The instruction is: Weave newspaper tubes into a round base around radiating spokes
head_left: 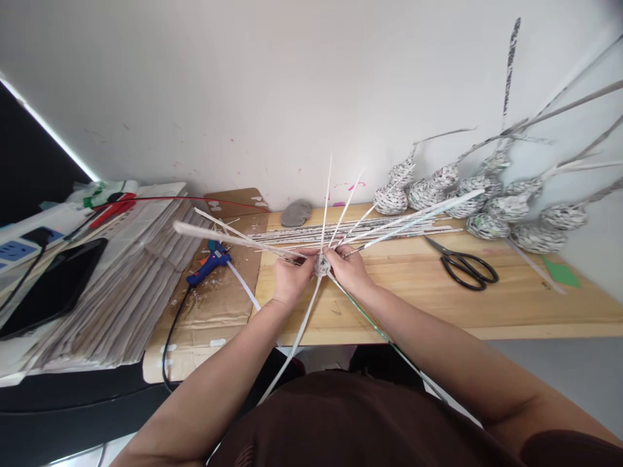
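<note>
Between my two hands is a small round woven paper base (322,265), with several long rolled-paper strips fanning out from it. My left hand (293,277) pinches its left side, fingers closed around the strips there. On the right side, my right hand (351,271) is closed with thumb and fingers on the base and its strips. One pale strip (302,322) hangs toward my lap, and a greenish strip (366,317) runs under my right forearm. Behind the hands, a bundle of thin rolled-paper sticks (389,231) lies across the wooden table (428,311).
Black-handled scissors (468,269) lie at right, before several woven paper gourds (501,207) with long upright ends. A grey stone (296,213) rests by the wall. Leftward are a blue glue gun (209,266) on cardboard (209,357), stacked newspaper (131,279) and a black phone (53,285).
</note>
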